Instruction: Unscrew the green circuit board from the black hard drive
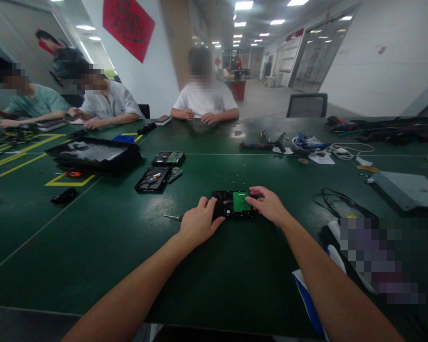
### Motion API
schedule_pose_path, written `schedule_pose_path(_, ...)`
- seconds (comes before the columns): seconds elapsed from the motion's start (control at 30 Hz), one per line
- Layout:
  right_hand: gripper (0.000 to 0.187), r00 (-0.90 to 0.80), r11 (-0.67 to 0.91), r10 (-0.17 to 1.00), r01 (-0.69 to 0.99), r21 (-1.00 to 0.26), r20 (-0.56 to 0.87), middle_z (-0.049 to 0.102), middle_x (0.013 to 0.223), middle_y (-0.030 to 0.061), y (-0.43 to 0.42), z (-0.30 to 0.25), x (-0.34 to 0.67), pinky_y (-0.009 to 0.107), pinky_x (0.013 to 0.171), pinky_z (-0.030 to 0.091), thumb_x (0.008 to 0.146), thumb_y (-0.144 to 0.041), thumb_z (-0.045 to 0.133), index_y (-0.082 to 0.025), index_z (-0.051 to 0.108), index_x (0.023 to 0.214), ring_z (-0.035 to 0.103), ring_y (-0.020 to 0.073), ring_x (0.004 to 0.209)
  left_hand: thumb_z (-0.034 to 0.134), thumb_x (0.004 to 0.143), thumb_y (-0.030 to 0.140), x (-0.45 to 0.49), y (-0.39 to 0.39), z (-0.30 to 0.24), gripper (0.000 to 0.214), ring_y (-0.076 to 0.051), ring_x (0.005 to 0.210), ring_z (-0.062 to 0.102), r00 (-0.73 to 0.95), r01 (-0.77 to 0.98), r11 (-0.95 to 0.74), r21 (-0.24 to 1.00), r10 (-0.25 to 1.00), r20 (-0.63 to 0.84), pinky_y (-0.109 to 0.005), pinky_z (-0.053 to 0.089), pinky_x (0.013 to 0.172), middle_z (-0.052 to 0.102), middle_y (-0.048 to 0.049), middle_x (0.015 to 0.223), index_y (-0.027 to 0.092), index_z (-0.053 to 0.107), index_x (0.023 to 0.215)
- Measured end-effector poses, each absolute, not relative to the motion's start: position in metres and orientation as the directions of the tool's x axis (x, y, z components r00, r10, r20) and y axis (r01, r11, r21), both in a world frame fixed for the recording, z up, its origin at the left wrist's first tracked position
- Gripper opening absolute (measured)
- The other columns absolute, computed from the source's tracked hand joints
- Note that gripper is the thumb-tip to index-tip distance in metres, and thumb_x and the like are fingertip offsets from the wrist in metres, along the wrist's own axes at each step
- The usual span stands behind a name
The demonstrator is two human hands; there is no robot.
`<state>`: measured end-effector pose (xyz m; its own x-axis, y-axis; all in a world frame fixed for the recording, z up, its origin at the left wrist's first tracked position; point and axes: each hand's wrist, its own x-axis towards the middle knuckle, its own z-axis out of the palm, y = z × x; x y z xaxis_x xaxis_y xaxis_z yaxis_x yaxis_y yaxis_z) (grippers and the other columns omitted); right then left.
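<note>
A black hard drive (224,205) lies flat on the green table in front of me, its underside up. On its right half sits a green circuit board (240,201). My left hand (199,219) grips the drive's left end, thumb along the near edge and fingers on the far side. At the board's right edge, the fingertips of my right hand (267,205) are closed on it; whether the board is lifted at all I cannot tell. A thin screwdriver (171,217) pokes out to the left from beside my left hand, its handle mostly hidden.
Small screws (237,182) lie beyond the drive. Farther left are another hard drive (168,158), an opened drive casing (153,179) and a black tray (96,154). Cables (316,142) and a grey metal box (406,190) stand right. A person (205,97) sits opposite.
</note>
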<state>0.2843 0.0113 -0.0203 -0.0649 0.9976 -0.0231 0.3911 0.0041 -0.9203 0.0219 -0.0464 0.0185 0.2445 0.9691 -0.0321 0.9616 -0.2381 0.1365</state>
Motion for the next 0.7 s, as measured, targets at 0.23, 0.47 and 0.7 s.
schedule_pose_path(0.23,0.063,-0.109,0.179,0.984,0.604,-0.776,0.142,0.063,0.128,0.0132,0.007,-0.016,0.277,0.038,0.074,0.051,0.08,-0.053,0.078,-0.024,0.064,0.134,0.063,0.0187,0.082,0.046,0.099,0.059,0.022,-0.046,0.018,0.061,-0.029,0.097,0.071,0.25,0.959,-0.243,0.145,0.968,-0.027,-0.039,0.055,0.076,0.054,-0.0143,0.133,0.026,0.036,0.149)
schedule_pose_path(0.47,0.064,-0.162,0.24,0.971,0.712,-0.66,0.178,0.063,0.119,0.0123,0.008,-0.014,0.273,0.044,0.089,0.049,0.078,-0.055,0.079,-0.021,0.065,0.13,0.062,0.0278,0.104,0.046,0.098,0.059,0.022,-0.047,0.019,0.061,-0.03,0.096,0.071,0.245,0.961,-0.239,0.135,0.969,-0.024,-0.039,0.055,0.075,0.055,-0.0141,0.132,0.026,0.037,0.149)
schedule_pose_path(0.7,0.026,-0.192,0.349,0.928,0.743,-0.57,0.319,0.064,0.125,0.0106,0.004,-0.009,0.269,0.043,0.095,0.05,0.098,-0.034,0.055,-0.025,0.073,0.114,0.062,0.0253,0.109,0.048,0.098,0.058,0.023,-0.047,0.019,0.062,-0.03,0.099,0.071,0.227,0.966,-0.221,0.132,0.973,-0.037,-0.041,0.055,0.08,0.054,-0.0146,0.133,0.027,0.036,0.15)
